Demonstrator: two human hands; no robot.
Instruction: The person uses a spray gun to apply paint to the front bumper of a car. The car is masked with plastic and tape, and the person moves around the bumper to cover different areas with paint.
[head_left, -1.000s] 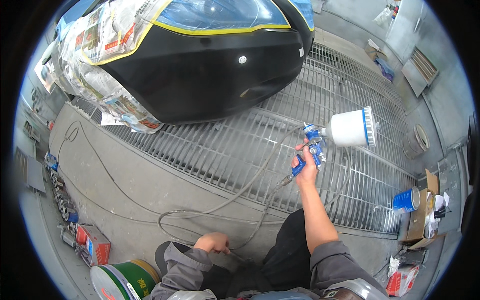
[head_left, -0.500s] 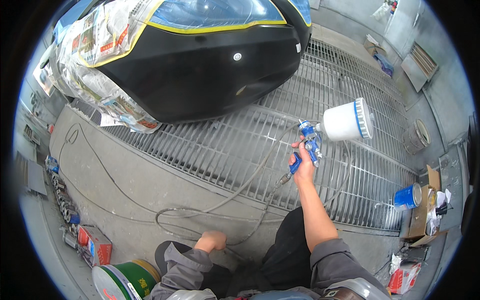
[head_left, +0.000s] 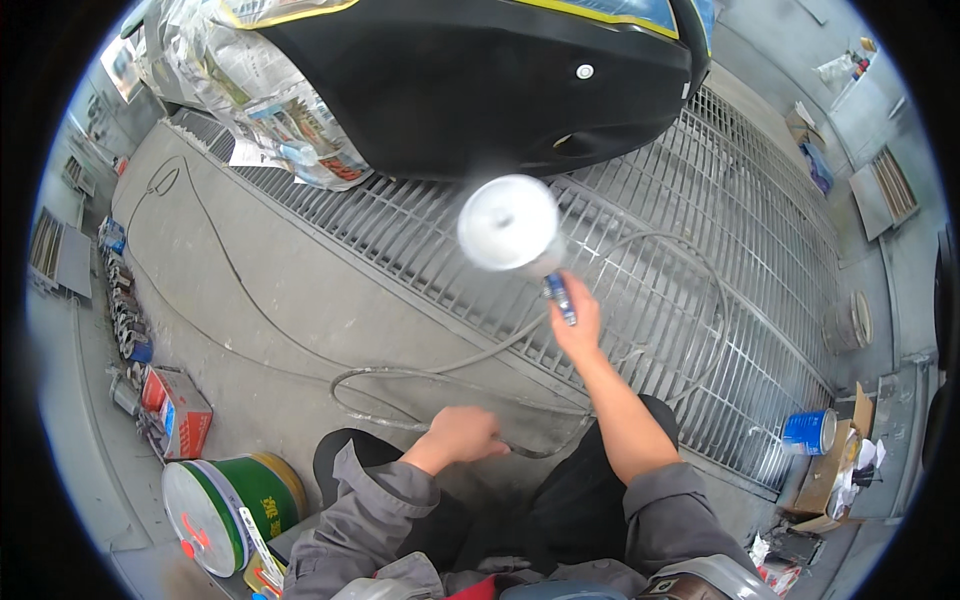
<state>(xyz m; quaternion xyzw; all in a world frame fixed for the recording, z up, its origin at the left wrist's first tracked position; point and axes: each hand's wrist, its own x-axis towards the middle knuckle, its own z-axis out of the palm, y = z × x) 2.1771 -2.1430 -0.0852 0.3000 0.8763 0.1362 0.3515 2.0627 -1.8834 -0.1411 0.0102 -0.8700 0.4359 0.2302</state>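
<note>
My right hand (head_left: pixel 577 322) grips the blue handle of a spray gun (head_left: pixel 560 298), whose round white paint cup (head_left: pixel 508 222) faces up at me. The cup hides the gun's nozzle. Just beyond the gun is a black car bumper (head_left: pixel 470 90), edged with yellow tape, newspaper (head_left: pixel 285 110) and blue film. Pale haze hangs between cup and bumper. Low in front of my knees, my left hand (head_left: pixel 462 437) is closed around a grey air hose (head_left: pixel 545 452). Loops of that hose lie on the floor and grating. The fingers of my right hand are partly hidden.
A metal floor grating (head_left: pixel 640 210) runs under the bumper. At left stand a green bucket (head_left: pixel 270 490), a red box (head_left: pixel 180 410) and several cans along the wall. On the right are a blue can (head_left: pixel 808 432), a cardboard box (head_left: pixel 835 470) and a pail (head_left: pixel 848 322).
The spray gun has swung left and turned, so its cup now points toward me. My left hand has shifted right and slightly up. The view has moved, placing the bumper higher.
</note>
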